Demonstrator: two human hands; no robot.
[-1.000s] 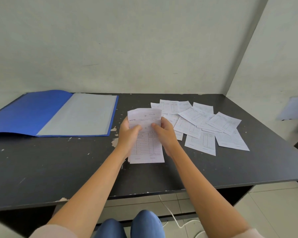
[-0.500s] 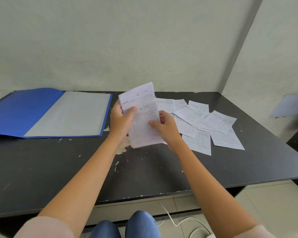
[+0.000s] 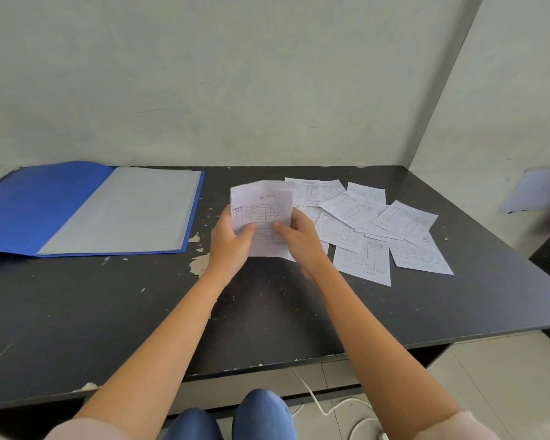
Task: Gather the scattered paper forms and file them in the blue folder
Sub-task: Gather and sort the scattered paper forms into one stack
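A small stack of white printed forms [image 3: 262,206] is held above the black table between both hands. My left hand [image 3: 231,241] grips its left edge with the thumb on top. My right hand [image 3: 299,238] grips its right edge in the same way. Several more forms [image 3: 372,227] lie overlapping on the table to the right of my hands. The blue folder [image 3: 45,204] lies open at the far left, with a pale clear sleeve page [image 3: 127,211] showing on its right half.
The black table [image 3: 108,312] has chipped paint spots near my left wrist. Grey walls close off the back and the right side. A white cable [image 3: 327,408] trails on the tiled floor below the table's front edge.
The stack was lifted off the table, tilted up to the left, and now sits lower and straighter between both hands. The loose forms have not moved.
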